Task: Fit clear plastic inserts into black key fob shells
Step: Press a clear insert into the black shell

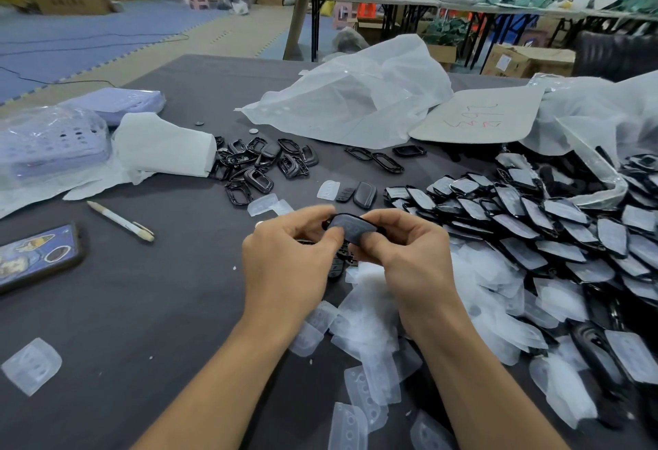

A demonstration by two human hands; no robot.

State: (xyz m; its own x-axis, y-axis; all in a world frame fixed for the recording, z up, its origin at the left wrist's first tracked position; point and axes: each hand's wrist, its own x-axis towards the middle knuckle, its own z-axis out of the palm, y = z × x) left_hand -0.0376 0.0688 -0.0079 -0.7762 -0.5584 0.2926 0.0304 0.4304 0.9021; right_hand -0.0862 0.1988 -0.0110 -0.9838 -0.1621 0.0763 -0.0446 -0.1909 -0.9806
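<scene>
Both hands hold one black key fob shell point(351, 225) above the middle of the grey table. A clear insert lies in its upper face. My left hand point(288, 257) grips the shell's left end, thumb pressed on top. My right hand point(406, 254) grips the right end, thumb on the insert too. Loose clear plastic inserts point(366, 314) lie in a heap under and in front of my hands. Several fitted black shells point(534, 222) are stacked in overlapping rows to the right. Empty black shell frames point(260, 161) spill from a white wrap at centre left.
A phone point(35, 254) and a pen point(121, 221) lie at the left. One stray insert point(32, 366) sits near the front left edge. Crumpled white bags point(356, 93), a cardboard piece point(477, 117) and purple packs point(53, 140) fill the back of the table point(142, 307).
</scene>
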